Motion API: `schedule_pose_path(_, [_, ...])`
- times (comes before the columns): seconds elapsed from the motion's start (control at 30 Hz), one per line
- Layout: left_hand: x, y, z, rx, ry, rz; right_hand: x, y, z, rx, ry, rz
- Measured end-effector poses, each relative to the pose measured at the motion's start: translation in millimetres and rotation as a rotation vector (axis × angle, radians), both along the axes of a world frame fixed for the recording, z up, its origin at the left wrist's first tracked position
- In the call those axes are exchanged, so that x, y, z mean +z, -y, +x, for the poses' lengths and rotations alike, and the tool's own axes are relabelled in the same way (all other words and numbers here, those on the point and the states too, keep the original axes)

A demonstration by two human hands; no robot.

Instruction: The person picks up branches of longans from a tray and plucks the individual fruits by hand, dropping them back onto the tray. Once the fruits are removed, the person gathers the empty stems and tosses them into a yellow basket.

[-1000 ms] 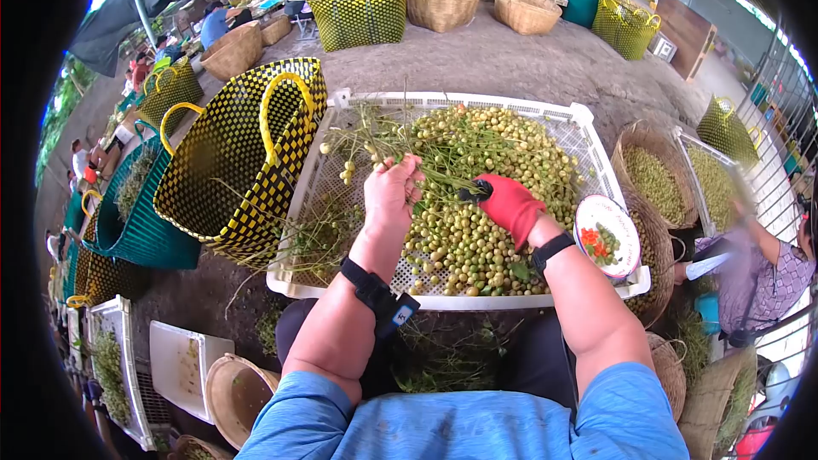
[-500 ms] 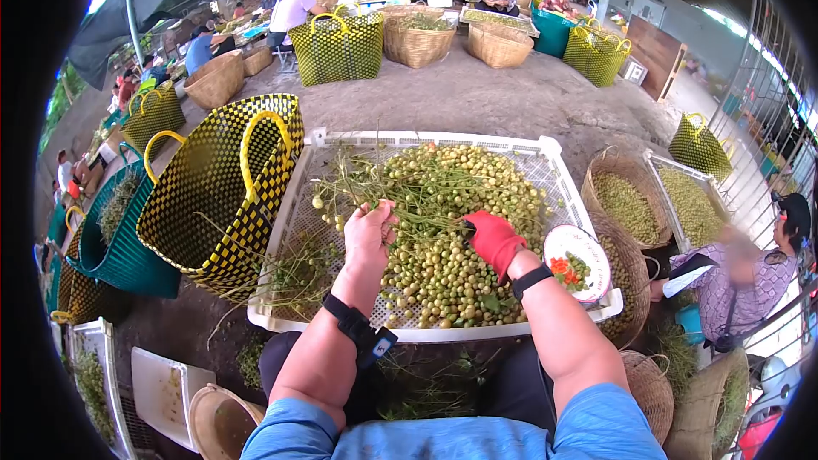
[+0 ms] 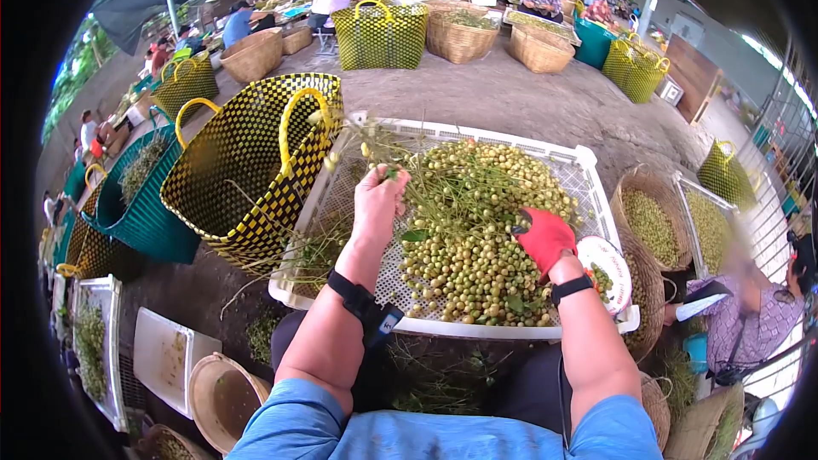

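Note:
My bare left hand point(image 3: 381, 198) is closed on a bunch of thin green stems point(image 3: 375, 143) with a few small fruits on them, over the left part of a white perforated tray point(image 3: 503, 330). In the tray lies a heap of small round yellow-green fruits point(image 3: 486, 268), with loose stems across its upper side. My right hand point(image 3: 545, 238), in a red glove, is over the right side of the heap, fingers curled. Something small and dark shows at its fingertips; I cannot make out what it is. A white bowl point(image 3: 615, 262) with red and green pieces sits beside the right wrist.
A black-and-yellow woven basket point(image 3: 247, 170) stands at the tray's left, with a teal basket point(image 3: 141, 196) beyond it. A wicker basket of fruits point(image 3: 652, 221) is at the right, near a seated person point(image 3: 750, 315). Other people and baskets line the back.
The view has turned somewhat to the left. My hands have moved apart: the left moved leftward with the stems, the right shifted rightward over the heap.

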State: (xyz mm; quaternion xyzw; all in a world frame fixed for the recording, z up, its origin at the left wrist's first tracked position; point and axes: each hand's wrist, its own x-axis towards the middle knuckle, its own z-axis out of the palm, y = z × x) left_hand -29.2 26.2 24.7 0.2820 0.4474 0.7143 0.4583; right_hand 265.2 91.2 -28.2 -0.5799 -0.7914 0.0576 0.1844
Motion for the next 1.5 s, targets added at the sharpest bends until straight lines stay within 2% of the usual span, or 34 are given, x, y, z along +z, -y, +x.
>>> schedule_pose_path(0.03, [3,0,3,0.008,-0.140,-0.038,13,6,-8,0.006,0.003,0.004])
schedule_pose_path(0.07, [-2,1,6,0.003,-0.201,-0.056,27,15,-18,0.051,-0.031,0.127])
schedule_pose_path(0.1, [-8,-3,15,0.008,-0.169,-0.007,37,22,-30,0.092,-0.065,0.247])
schedule_pose_path(0.13, [-9,-1,21,0.005,-0.232,0.018,40,23,-42,0.092,-0.065,0.246])
schedule_pose_path(0.17, [-11,2,27,0.002,-0.296,0.044,43,23,-54,0.243,-0.511,0.076])
schedule_pose_path(0.2, [-19,1,38,-0.096,-0.221,0.138,45,22,-61,0.384,-0.957,-0.100])
schedule_pose_path(0.27, [-25,-2,44,-0.211,-0.403,0.072,49,18,-73,0.476,-1.010,-0.074])
schedule_pose_path(0.3, [-12,7,46,-0.292,-0.539,0.012,50,16,-74,0.577,-1.057,-0.050])
schedule_pose_path(0.33, [-7,11,48,-0.380,-0.581,0.039,51,15,-74,0.569,-1.058,-0.046])
schedule_pose_path(0.4, [1,20,53,-0.532,-0.726,0.015,48,14,-71,0.479,-0.766,0.023])
schedule_pose_path(0.43, [20,29,57,-0.555,-0.953,0.042,45,13,-69,0.433,-0.621,0.052])
schedule_pose_path(0.47, [-1,20,56,-0.579,-0.982,0.163,29,1,-69,0.571,-0.930,-0.154])
schedule_pose_path(0.5, [-5,16,57,-0.599,-1.008,0.285,32,3,-69,0.565,-0.932,-0.155])
schedule_pose_path(0.53, [-8,15,55,-0.603,-1.007,0.283,35,4,-69,0.577,-0.863,-0.099])
schedule_pose_path(0.57, [-10,13,51,-0.657,-1.126,0.136,38,7,-70,0.589,-0.792,-0.043])
schedule_pose_path(0.6, [-1,14,49,-0.707,-1.240,-0.014,48,21,-74,0.355,-0.880,-0.023])
schedule_pose_path(0.63, [8,19,48,-0.708,-1.240,-0.018,51,20,-72,0.355,-0.882,-0.026])
schedule_pose_path(0.7, [23,28,45,-0.671,-0.969,-0.129,57,9,-60,-0.067,-0.967,-0.212])
schedule_pose_path(0.73, [15,22,38,-0.645,-0.844,-0.107,47,-5,-49,-0.066,-0.966,-0.214])
schedule_pose_path(0.77, [28,27,38,-0.562,-0.793,-0.170,28,-26,-36,-0.183,-0.819,-0.148])
schedule_pose_path(0.8, [18,19,30,-0.495,-0.639,-0.107,17,-38,-26,-0.295,-0.671,-0.082])
schedule_pose_path(0.83, [12,12,22,-0.426,-0.486,-0.046,15,-37,-19,-0.293,-0.673,-0.085])
schedule_pose_path(0.9, [6,4,6,-0.308,-0.301,0.023,11,-31,-13,-0.318,-0.248,-0.188])
schedule_pose_path(0.93, [3,1,-1,-0.260,-0.193,0.054,30,-18,-14,-0.257,-0.123,-0.285])
schedule_pose_path(0.97, [0,-2,-7,-0.212,-0.083,0.084,43,-11,-15,-0.256,-0.124,-0.286])
schedule_pose_path(1.03, [4,-1,-16,-0.214,0.018,0.183,64,-1,-21,-0.193,0.070,-0.241])
schedule_pose_path(1.1, [7,1,-19,-0.165,0.132,0.162,72,8,-30,-0.171,-0.040,-0.152])
schedule_pose_path(1.17, [6,1,-19,-0.180,0.146,0.165,72,18,-42,0.135,-0.524,0.078])
schedule_pose_path(1.2, [6,2,-19,-0.199,0.158,0.166,70,21,-50,0.133,-0.525,0.080])
schedule_pose_path(1.27, [6,3,-12,-0.242,0.163,0.160,63,27,-68,0.427,-0.629,0.243])
schedule_pose_path(1.3, [6,4,-9,-0.280,0.170,0.155,64,32,-76,0.425,-0.629,0.244])
schedule_pose_path(1.4, [5,8,0,-0.339,0.156,0.072,55,42,-92,0.585,-0.478,0.292])
schedule_pose_path(1.43, [5,9,4,-0.374,0.159,0.069,45,38,-94,0.583,-0.477,0.291])
schedule_pose_path(1.5, [-7,4,7,-0.367,0.173,0.121,33,32,-97,0.451,-0.437,-0.140])
